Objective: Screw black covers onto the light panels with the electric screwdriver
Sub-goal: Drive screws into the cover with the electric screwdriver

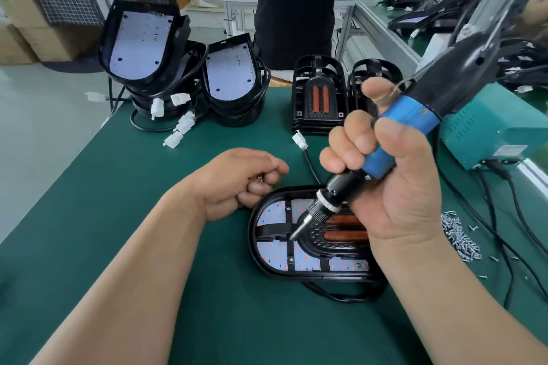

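The right hand [394,187] grips the screwdriver [410,115]. Its bit slants down to the left end of the black cover [315,235], which sits on the panel [274,253] at the near centre of the desk [133,201]. The left hand [237,181], just left of the panel, is curled and seems to pinch a small screw [259,178]. To drive cleanly, bring the tool nearer upright over the hole, press straight down, and brace the panel so it can't twist. A screw pile [458,237] lies to the right.

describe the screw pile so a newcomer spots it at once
On the green mat, look right of the flat panel under the screwdriver. The screws lie just past the right hand, by the black cables: the only heap of tiny silver bits.
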Demonstrator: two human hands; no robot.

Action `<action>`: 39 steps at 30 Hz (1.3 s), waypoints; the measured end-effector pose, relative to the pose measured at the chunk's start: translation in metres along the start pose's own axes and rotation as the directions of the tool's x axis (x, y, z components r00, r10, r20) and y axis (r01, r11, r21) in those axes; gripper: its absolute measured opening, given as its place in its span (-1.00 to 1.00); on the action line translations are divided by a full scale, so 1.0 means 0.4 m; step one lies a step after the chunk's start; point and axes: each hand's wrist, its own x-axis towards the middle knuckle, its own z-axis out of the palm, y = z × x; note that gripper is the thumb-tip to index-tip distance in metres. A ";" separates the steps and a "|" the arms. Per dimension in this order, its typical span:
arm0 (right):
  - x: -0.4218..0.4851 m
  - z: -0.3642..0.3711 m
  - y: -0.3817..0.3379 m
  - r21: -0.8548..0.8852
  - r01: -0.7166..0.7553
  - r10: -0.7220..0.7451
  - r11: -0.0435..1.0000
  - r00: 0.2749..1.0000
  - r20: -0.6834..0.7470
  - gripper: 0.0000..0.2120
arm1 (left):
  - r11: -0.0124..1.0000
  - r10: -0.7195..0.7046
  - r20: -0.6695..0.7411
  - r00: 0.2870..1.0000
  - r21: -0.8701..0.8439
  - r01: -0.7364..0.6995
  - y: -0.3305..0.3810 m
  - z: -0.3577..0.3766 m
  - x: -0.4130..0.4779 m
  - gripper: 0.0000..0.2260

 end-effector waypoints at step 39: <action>0.013 -0.043 -0.012 -0.027 0.161 -0.157 0.987 0.884 -0.441 -0.86 | 0.948 0.063 -0.014 0.998 -0.311 -0.064 -0.012 0.008 0.022 -0.85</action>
